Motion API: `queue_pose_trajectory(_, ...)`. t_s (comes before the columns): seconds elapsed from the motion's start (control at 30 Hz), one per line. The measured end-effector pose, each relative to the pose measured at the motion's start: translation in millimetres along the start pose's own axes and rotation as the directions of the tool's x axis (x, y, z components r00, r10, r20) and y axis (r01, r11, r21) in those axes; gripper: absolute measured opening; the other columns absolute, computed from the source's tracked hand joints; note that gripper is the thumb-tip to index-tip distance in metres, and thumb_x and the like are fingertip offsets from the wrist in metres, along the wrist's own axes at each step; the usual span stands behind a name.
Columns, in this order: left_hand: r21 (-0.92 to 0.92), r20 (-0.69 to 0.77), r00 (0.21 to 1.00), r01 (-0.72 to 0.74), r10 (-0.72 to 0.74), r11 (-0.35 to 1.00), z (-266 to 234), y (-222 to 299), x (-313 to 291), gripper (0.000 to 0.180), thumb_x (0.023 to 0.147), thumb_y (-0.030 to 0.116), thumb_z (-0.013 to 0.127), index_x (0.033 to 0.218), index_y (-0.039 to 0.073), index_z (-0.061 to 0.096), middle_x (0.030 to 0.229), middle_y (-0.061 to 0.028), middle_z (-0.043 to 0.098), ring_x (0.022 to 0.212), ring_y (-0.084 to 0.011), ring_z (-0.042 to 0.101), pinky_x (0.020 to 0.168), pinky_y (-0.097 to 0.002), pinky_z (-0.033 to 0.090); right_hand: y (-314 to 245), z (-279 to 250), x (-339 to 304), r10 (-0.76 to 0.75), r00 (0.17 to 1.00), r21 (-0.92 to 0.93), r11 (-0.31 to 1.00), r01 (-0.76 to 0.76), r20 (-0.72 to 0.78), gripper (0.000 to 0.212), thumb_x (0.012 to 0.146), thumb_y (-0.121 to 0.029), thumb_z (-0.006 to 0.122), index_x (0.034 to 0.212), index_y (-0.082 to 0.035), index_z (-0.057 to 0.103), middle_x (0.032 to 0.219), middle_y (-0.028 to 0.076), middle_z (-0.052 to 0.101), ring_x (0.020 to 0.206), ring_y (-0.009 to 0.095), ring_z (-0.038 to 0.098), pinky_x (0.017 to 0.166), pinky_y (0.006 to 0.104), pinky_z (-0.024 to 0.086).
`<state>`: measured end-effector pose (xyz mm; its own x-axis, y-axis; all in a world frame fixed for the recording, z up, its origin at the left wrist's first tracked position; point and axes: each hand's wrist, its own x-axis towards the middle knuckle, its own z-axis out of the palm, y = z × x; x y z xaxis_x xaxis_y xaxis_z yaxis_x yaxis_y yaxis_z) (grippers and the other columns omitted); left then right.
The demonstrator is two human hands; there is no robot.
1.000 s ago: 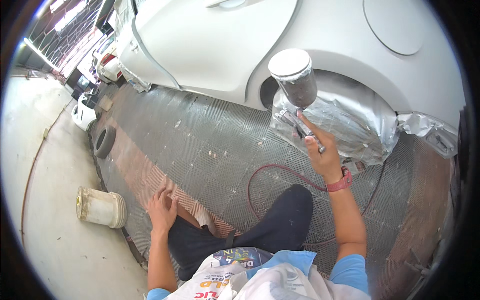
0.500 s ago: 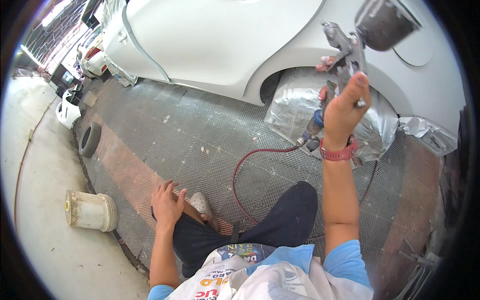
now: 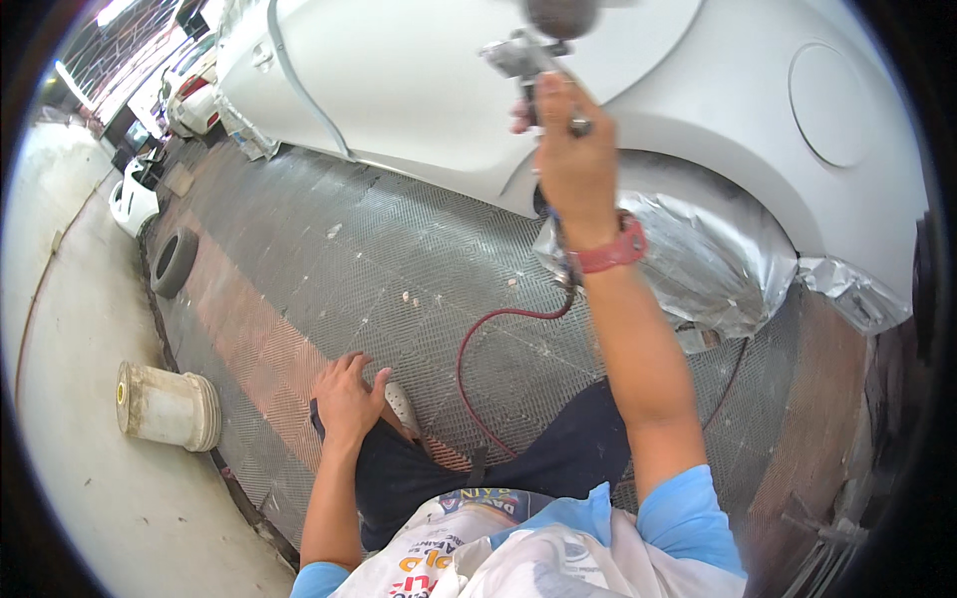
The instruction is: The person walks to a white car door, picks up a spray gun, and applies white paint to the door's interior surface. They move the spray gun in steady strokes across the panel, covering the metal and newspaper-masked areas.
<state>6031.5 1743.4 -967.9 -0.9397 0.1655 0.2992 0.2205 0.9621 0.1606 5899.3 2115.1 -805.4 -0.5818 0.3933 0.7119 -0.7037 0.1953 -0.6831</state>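
My right hand (image 3: 580, 164) is wrapped round the grip of a paint spray gun (image 3: 523, 57), held up close to the side of a white car (image 3: 439, 90). The gun's dark cup on top is blurred and cut off by the upper edge. From below the wrist a dark red air hose (image 3: 477, 334) runs down in a loop over the floor. My left hand (image 3: 349, 397) rests on my left knee, holding nothing, with its fingers stretched out. Silvery plastic sheeting (image 3: 698, 259) covers the car's wheel, partly behind my right forearm.
A dirty white bucket (image 3: 164, 407) lies on its side by the pale wall (image 3: 80, 319) at the left. Farther off are a loose tyre (image 3: 175, 262) and a white bumper part (image 3: 133, 199). Another car (image 3: 189, 95) stands at the far left. Metal rods (image 3: 832, 548) lie at the lower right.
My right hand has swept the spray gun left along the car's side, from above the wheel arch to the panel ahead of it. My left hand stays on the knee.
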Motion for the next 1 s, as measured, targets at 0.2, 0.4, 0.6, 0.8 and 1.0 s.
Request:
queue_pose_trajectory(0.2, -0.006, 0.024, 1.000, 0.007, -0.007, 1.000, 6.1, -19.0, 5.8, 0.042, 0.093, 0.039, 0.082, 0.118, 0.005, 0.080, 0.128, -0.0125, 0.077, 0.123, -0.0346, 0.070, 0.107, -0.0481, 0.052, -37.7, -63.6, 5.0, -0.003, 0.952, -0.045, 0.999, -0.011, -0.307, 0.052, 0.118, -0.049, 0.050, 0.128, -0.001, 0.068, 0.096, 0.010, 0.078, 0.078, 0.014, 0.073, 0.050, 0.0251, 0.048)
queue_pose_trajectory(0.4, -0.037, 0.077, 0.997, -0.010, 0.012, 0.999, 26.0, -38.6, 36.7, 0.043, 0.094, 0.039, 0.082, 0.119, 0.004, 0.080, 0.128, -0.0135, 0.077, 0.123, -0.0343, 0.070, 0.108, -0.0484, 0.051, -50.8, -101.6, -0.6, -0.170, 0.898, -0.329, 0.944, 0.029, -0.407, 0.084, 0.113, -0.074, 0.031, 0.148, -0.002, 0.058, 0.125, 0.018, 0.077, 0.110, 0.024, 0.078, 0.053, 0.0260, 0.046)
queue_pose_trajectory(0.6, -0.065, 0.182, 0.982, -0.046, 0.058, 0.997, 50.0, -47.2, 85.4, 0.043, 0.093, 0.039, 0.083, 0.120, 0.005, 0.080, 0.126, -0.0146, 0.077, 0.120, -0.0357, 0.071, 0.106, -0.0491, 0.052, 8.1, -94.9, -15.0, -0.156, 0.877, -0.324, 0.946, 0.000, -0.455, 0.065, 0.119, -0.057, 0.038, 0.120, 0.001, 0.068, 0.108, 0.011, 0.078, 0.079, 0.012, 0.070, 0.053, 0.0268, 0.049)
queue_pose_trajectory(0.8, -0.072, 0.212, 0.974, -0.066, 0.080, 0.995, 61.0, -54.8, 99.9, 0.045, 0.092, 0.041, 0.083, 0.118, 0.004, 0.079, 0.122, -0.0142, 0.078, 0.117, -0.0354, 0.072, 0.104, -0.0493, 0.053, 41.2, -28.5, -8.2, -0.154, 0.952, -0.157, 0.981, 0.114, -0.266, 0.062, 0.118, -0.055, 0.046, 0.114, 0.002, 0.071, 0.097, 0.008, 0.078, 0.080, 0.012, 0.073, 0.052, 0.0232, 0.048)
queue_pose_trajectory(1.0, -0.124, 0.184, 0.975, -0.102, 0.123, 0.987, 77.5, -60.0, 114.0, 0.045, 0.092, 0.043, 0.083, 0.116, 0.005, 0.080, 0.118, -0.0161, 0.078, 0.113, -0.0375, 0.073, 0.101, -0.0509, 0.054, 47.1, 0.1, -13.7, 0.036, 0.999, -0.305, 0.951, -0.045, -0.034, 0.077, 0.117, -0.065, 0.038, 0.146, 0.002, 0.063, 0.101, 0.012, 0.079, 0.083, 0.017, 0.076, 0.053, 0.0271, 0.051)
